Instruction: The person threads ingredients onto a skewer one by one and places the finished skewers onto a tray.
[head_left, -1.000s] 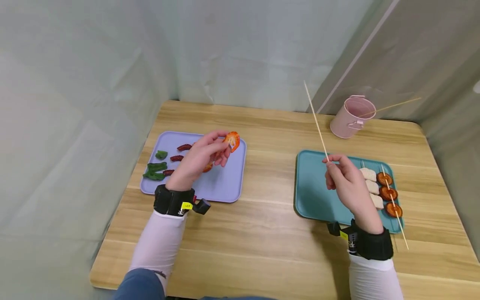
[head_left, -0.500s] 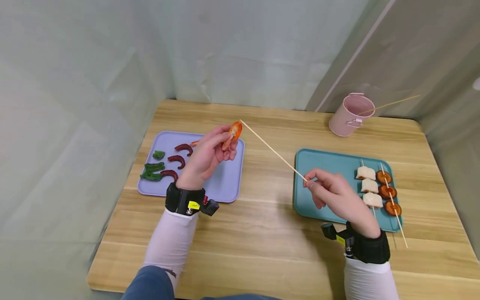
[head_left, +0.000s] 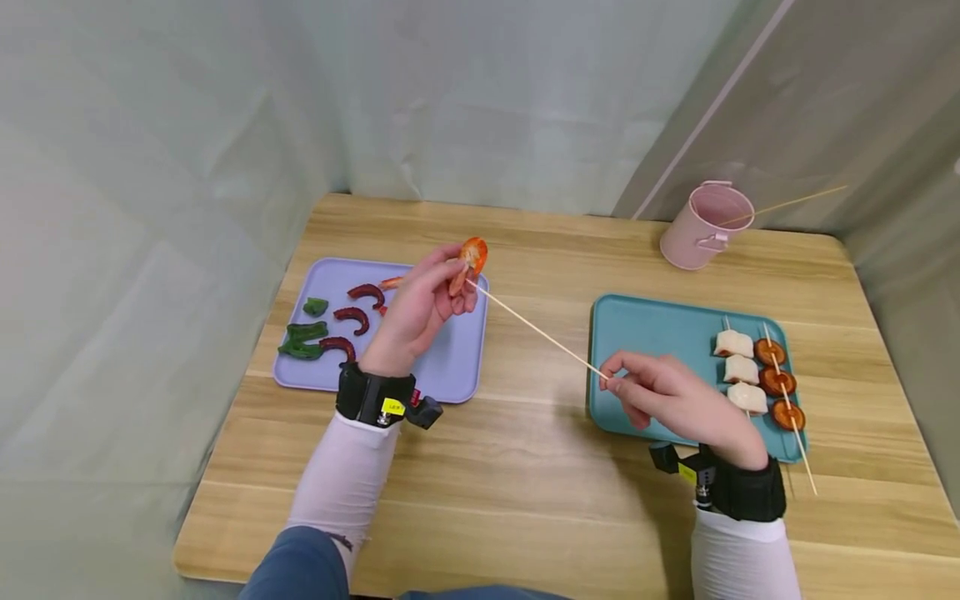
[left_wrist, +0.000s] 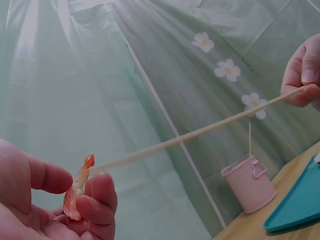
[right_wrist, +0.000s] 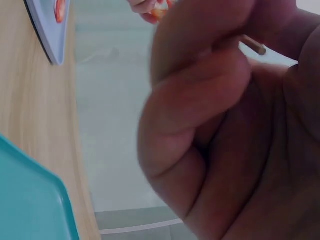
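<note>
- While the left hand lifts the shrimp above the purple tray, its thumb and curled fingers pinch the piece from both sides, probably so that its edge stays exposed.
- The right hand pinches the stick close to its near end, other fingers folded toward the palm; that grip seems meant to leave most of the length free and steerable.
- The stick slants across the gap between the trays, its far tip right by the shrimp; whether they touch cannot be told.
- On the purple tray, red curls and green pieces lie loose and spread out, perhaps for easy picking by the left hand.
- The teal tray bears white pieces and brown slices, each row of three threaded on a stick and set toward the right edge, which appears to save room beside them.
- A spare stick leans out of the pink bucket behind.
- The shrimp is curved, orange and pale; the stick looks straight, thin and wooden. White pieces are blocky, brown slices round, both trays smooth with rounded corners, and the table wood-grained.
</note>
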